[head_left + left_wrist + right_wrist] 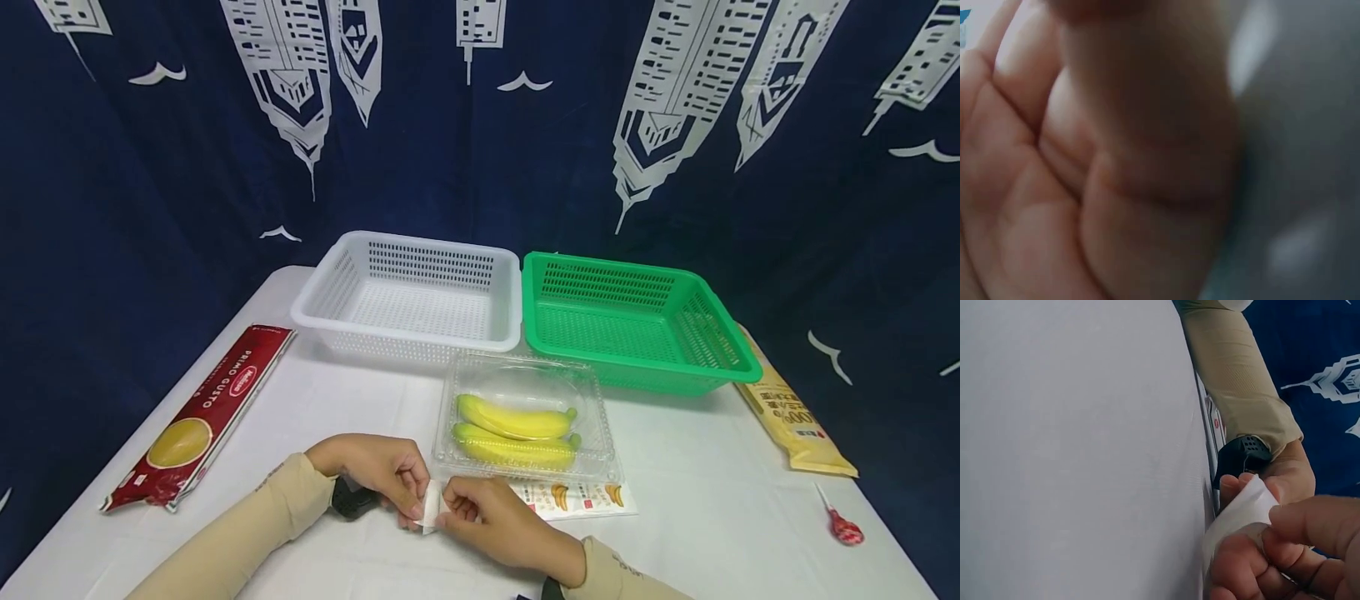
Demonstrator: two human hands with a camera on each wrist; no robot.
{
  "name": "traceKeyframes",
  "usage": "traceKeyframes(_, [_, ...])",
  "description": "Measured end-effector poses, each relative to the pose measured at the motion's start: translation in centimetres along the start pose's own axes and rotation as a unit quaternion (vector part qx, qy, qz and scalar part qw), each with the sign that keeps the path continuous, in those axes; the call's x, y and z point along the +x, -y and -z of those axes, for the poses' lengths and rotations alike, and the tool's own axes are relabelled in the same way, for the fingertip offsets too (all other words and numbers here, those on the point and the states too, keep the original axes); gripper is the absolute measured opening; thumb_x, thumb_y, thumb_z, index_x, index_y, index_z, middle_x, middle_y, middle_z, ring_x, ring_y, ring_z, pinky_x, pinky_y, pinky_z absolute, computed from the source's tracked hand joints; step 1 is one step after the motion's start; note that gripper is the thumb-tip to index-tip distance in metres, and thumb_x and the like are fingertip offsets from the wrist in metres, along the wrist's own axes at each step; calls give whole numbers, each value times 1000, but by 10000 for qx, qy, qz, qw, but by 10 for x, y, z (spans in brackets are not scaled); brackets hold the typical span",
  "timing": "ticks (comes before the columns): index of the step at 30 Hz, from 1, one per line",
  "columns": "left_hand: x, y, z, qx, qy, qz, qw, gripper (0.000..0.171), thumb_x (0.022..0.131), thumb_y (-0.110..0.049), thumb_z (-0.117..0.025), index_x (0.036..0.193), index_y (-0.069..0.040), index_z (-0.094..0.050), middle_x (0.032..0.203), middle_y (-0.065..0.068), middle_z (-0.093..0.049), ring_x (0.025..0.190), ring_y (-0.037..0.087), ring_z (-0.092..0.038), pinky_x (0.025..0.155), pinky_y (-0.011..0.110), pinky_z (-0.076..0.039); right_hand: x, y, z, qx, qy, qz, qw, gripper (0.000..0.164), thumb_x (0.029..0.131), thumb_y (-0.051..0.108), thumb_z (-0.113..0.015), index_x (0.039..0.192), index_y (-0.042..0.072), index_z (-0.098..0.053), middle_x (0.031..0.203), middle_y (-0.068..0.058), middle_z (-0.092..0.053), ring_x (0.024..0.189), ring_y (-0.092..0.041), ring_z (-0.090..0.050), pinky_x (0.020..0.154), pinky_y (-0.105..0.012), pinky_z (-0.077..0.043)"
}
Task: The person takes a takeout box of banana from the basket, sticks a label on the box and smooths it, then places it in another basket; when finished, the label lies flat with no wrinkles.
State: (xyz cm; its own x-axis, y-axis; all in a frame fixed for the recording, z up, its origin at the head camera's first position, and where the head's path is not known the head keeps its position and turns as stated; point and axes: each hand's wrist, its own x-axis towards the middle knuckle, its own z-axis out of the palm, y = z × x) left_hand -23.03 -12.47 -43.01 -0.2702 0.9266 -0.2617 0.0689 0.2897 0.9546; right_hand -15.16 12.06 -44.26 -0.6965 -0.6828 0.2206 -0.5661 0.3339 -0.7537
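A small white slip of paper [431, 504], perhaps a label, is between my hands in front of the clamshell. My left hand [381, 473] pinches its left edge between thumb and fingers. On the other edge, the right hand [501, 523] grips it with thumb and forefinger; the right wrist view shows the slip [1244, 511] bent. Just behind is a clear plastic clamshell box [596, 417] with two yellow-green bananas [517, 418] inside. Partly under its front edge lies a strip of labels [585, 498] printed with bananas. The left wrist view is mostly filled by a blurred palm [1029, 206].
At the back stand a white basket [405, 340] and a green basket [645, 372], side by side. A red pasta packet [206, 408] lies at the left. Along the right edge are a yellow packet [798, 417] and a red lollipop [845, 527].
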Motion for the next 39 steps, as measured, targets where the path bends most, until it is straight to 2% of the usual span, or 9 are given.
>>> traceKeyframes(4, [-5, 0, 4, -1, -31, 207, 9998, 17, 97, 6, -71, 90, 21, -65, 76, 2, -79, 67, -1, -66, 53, 13, -39, -3, 3, 2, -71, 26, 43, 10000, 21, 98, 4, -76, 85, 10, -61, 79, 11, -59, 75, 8, -53, 66, -17, -54])
traceKeyframes(13, [-15, -2, 12, 375, -481, 399, 9973, 14, 93, 5, -74, 86, 17, -70, 72, 5, -76, 63, 0, -62, 55, 14, -38, -12, 15, 14, 153, -113, 50, 9998, 20, 96, 1, -75, 85, 9, -61, 82, 8, -67, 80, 7, -60, 71, -20, -59])
traceKeyframes(17, [-20, -3, 15, 842, -864, 480, 9915, 14, 91, 0, -79, 82, 9, -73, 64, -5, -68, 59, -1, -53, 56, 13, -38, -13, 18, 20, 586, -195, 51, 9981, 13, 100, -1, -70, 93, 7, -63, 81, -2, -73, 76, 2, -64, 69, -23, -61])
traceKeyframes(22, [-24, -4, 19, 1618, -1638, 461, 9720, 19, 86, -8, -87, 82, -8, -68, 64, -11, -56, 60, 1, -47, 58, 16, -37, -12, 20, 26, 1171, -217, -76, 9929, 7, 107, 0, -62, 103, 5, -60, 79, -13, -76, 69, -14, -74, 65, -29, -65])
traceKeyframes(25, [-23, -4, 22, 1879, -2083, 290, 9594, 23, 89, -12, -86, 96, -7, -65, 77, -9, -60, 64, 3, -50, 61, 19, -41, -11, 19, 26, 1312, -289, -53, 9909, 6, 106, -3, -61, 103, 2, -60, 83, -17, -76, 71, -17, -76, 67, -32, -66])
traceKeyframes(28, [-20, -5, 25, 2057, -2621, 182, 9427, 29, 99, -18, -79, 117, -3, -62, 92, -3, -67, 68, 6, -55, 65, 23, -46, -11, 19, 26, 1275, -418, 42, 9910, 9, 102, -9, -60, 102, 0, -62, 88, -18, -76, 76, -16, -77, 70, -33, -66])
traceKeyframes(33, [-8, -4, 28, 1974, -3584, 157, 9123, 40, 111, -24, -62, 145, -4, -53, 116, 13, -72, 85, 17, -69, 73, 32, -53, -11, 18, 26, 774, -752, 199, 9940, 26, 89, -17, -59, 103, 5, -65, 90, -7, -76, 79, -4, -66, 74, -28, -64])
traceKeyframes(37, [2, -6, 28, 1697, -4006, -7, 9004, 49, 114, -27, -55, 158, -8, -43, 136, 22, -66, 106, 28, -71, 84, 39, -58, -11, 19, 29, 689, -891, 232, 9934, 31, 90, -20, -54, 105, 4, -66, 96, -9, -77, 82, -3, -67, 76, -30, -64])
traceKeyframes(39, [8, -7, 26, 1509, -4110, -125, 8990, 52, 115, -29, -54, 161, -10, -40, 144, 24, -62, 115, 34, -68, 89, 42, -60, -10, 18, 32, 788, -894, 261, 9925, 34, 89, -22, -48, 107, 1, -66, 97, -12, -78, 84, -6, -69, 75, -32, -65])
